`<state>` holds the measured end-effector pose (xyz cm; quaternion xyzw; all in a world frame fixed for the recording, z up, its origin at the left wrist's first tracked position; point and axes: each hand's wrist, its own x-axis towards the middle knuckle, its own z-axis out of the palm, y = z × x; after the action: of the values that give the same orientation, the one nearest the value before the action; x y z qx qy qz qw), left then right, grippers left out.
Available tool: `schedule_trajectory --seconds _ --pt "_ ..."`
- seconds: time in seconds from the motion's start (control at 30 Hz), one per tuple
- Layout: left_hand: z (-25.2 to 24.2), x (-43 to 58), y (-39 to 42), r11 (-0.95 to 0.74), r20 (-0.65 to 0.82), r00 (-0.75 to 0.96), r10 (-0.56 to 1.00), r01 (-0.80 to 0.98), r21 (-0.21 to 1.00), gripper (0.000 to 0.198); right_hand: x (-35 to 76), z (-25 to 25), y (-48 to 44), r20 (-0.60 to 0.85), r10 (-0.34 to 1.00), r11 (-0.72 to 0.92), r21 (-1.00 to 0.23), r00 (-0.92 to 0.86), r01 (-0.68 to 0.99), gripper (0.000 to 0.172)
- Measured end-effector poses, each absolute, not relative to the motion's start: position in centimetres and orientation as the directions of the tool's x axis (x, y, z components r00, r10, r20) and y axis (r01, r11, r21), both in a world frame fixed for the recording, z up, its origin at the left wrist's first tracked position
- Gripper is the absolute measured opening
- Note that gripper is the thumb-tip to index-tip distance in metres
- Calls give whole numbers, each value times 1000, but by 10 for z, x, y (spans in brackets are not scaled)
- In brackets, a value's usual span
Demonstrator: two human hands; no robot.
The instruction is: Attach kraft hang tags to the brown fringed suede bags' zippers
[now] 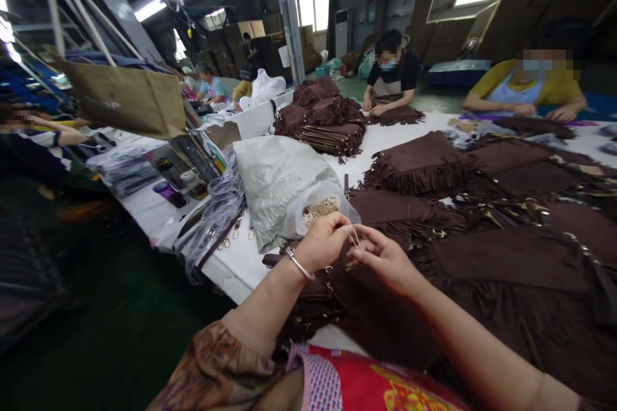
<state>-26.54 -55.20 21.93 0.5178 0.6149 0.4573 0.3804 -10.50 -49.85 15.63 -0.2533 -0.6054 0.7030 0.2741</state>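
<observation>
Thumb and fingers pressed together, my left hand [326, 241] pinches a thin pale string [355, 237]. Close beside it, my right hand [383, 259] also has its fingers closed on the string, which stretches between the two hands. Something small hangs under the right fingers, too unclear to name. Just behind the left hand stands an open white plastic bag [295, 218] holding tan tags with strings [321, 209]. Below and around my hands lie dark brown fringed bags [385, 302] with gold-coloured metal clips.
More brown fringed bags [419, 160] cover the table to the right, with a pile [328, 109] farther back. A large pale plastic sack [284, 173] and wrapped straps [216, 205] lie left. Co-workers [393, 77] sit across the table. A tan fabric holder [125, 93] hangs upper left.
</observation>
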Motion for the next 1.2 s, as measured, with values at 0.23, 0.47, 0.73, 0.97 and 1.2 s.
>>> schedule_trajectory --seconds 0.23,0.47,0.73,0.97,1.2 --pt "219 -273 -575 110 -124 -268 955 -68 992 15 -71 158 -501 -163 505 -288 -958 -848 13 41" --pt "217 -268 -589 103 -100 -321 942 -9 995 10 -56 154 -502 -208 368 -165 -974 -906 156 40" --pt "199 -240 -594 109 -85 -84 993 344 933 12 -83 165 -507 70 455 161 -987 -888 4 67" --pt "182 -267 -591 263 -205 -268 941 201 944 8 -108 140 -519 178 646 421 -894 -742 152 28" --pt "164 -289 -595 241 -176 -255 951 254 937 14 -118 134 -514 333 496 697 -704 -802 138 23"
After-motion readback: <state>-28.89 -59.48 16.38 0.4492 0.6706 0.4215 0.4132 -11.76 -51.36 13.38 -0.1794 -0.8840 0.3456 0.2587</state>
